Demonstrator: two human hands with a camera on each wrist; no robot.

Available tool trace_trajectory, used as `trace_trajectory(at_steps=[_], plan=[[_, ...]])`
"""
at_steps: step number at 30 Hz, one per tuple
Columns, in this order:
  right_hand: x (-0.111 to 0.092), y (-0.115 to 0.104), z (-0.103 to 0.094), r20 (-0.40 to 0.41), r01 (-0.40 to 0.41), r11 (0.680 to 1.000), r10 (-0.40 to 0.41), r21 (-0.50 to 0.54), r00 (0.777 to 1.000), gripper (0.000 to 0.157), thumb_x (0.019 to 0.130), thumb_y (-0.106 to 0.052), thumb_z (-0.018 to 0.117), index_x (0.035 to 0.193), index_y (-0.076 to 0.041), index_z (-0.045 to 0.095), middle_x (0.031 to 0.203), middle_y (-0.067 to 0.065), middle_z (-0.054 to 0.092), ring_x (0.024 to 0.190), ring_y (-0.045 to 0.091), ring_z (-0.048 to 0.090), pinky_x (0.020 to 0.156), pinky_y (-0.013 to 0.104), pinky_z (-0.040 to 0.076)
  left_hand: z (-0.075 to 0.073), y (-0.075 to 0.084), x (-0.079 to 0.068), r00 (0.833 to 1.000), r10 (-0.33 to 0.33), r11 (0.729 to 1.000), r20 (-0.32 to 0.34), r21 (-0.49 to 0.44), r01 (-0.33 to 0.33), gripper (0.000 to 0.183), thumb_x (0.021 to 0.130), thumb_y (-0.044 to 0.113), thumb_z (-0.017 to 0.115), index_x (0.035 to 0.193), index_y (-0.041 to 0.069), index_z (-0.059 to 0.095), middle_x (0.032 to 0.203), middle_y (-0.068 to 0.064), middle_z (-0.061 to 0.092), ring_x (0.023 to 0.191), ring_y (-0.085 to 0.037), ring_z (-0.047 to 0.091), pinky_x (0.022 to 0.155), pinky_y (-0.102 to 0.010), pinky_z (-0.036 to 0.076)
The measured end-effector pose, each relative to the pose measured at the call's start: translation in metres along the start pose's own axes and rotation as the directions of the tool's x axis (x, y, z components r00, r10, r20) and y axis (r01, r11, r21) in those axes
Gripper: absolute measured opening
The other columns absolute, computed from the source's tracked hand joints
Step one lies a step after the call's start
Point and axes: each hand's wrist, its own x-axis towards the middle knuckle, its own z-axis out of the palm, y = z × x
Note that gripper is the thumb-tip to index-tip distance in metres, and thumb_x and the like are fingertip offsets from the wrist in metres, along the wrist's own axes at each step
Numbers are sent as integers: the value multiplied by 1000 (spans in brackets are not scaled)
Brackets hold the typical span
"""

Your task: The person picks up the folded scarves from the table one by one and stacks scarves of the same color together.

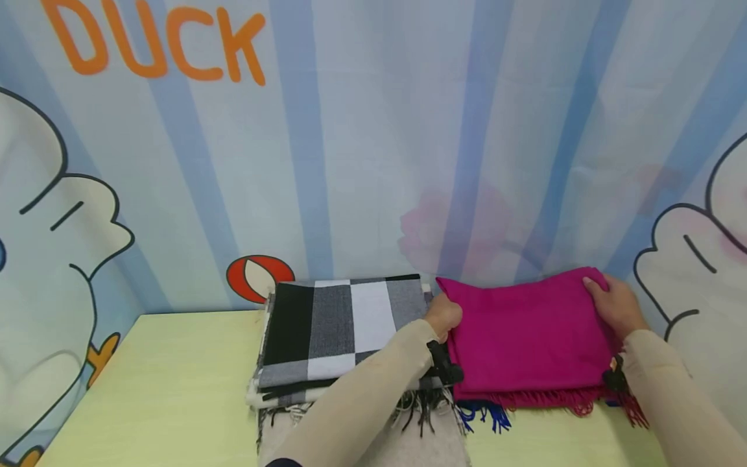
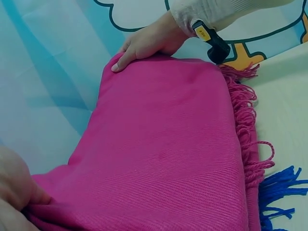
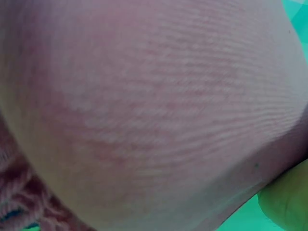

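A folded magenta scarf [image 1: 525,337] with a fringe along its near edge is held by both hands. My left hand [image 1: 445,316] grips its far left corner; in the left wrist view the thumb and fingers of that hand [image 2: 17,192] pinch the cloth. At the far right corner, my right hand [image 1: 615,303] holds the scarf with the thumb on top and the other fingers hidden behind it. Blue fringe [image 1: 493,415] pokes out from beneath the magenta scarf. The right wrist view is mostly filled by blurred magenta cloth [image 3: 154,106].
Left of the magenta scarf lies a folded black, grey and white checked scarf [image 1: 332,331], with pale grey fringed cloth [image 1: 420,441] under it. Both piles sit on a light yellow table [image 1: 175,370]. A printed curtain [image 1: 373,143] hangs right behind.
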Motion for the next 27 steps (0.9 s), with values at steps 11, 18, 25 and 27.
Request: trace_trajectory(at_steps=[11,18,25,27], plan=[[5,-6,10,-5,7,1000,-7,15,1000,60,110,-38,37,134,15,49,124,43,53,112,56,54,88,64,45,-3,-5,8,999,30,999,-20,-24,-31,34,90,-12,44,120,-4,58,107,-9,59,89,-19,48,77,-31,47],[5,-4,14,25,-26,1000,26,13,999,65,110,-40,34,137,17,45,128,45,49,115,59,50,92,67,43,-2,-5,7,1000,5,998,-25,67,-3,30,96,-7,45,123,-3,57,101,-8,56,76,-21,47,57,-31,37],[8,-1,18,31,-23,1000,24,-11,999,62,110,-37,34,137,18,45,131,46,46,119,61,47,97,68,41,5,-9,25,998,-46,984,-42,170,52,16,92,-9,47,105,-5,55,86,-16,55,52,-21,32,40,-31,23],[8,1,19,32,-24,1000,25,-15,999,62,110,-37,34,137,18,45,132,46,46,119,61,47,98,69,41,6,-10,28,997,-54,980,-48,191,63,15,91,-10,48,104,-6,54,84,-17,53,49,-20,29,39,-31,22]])
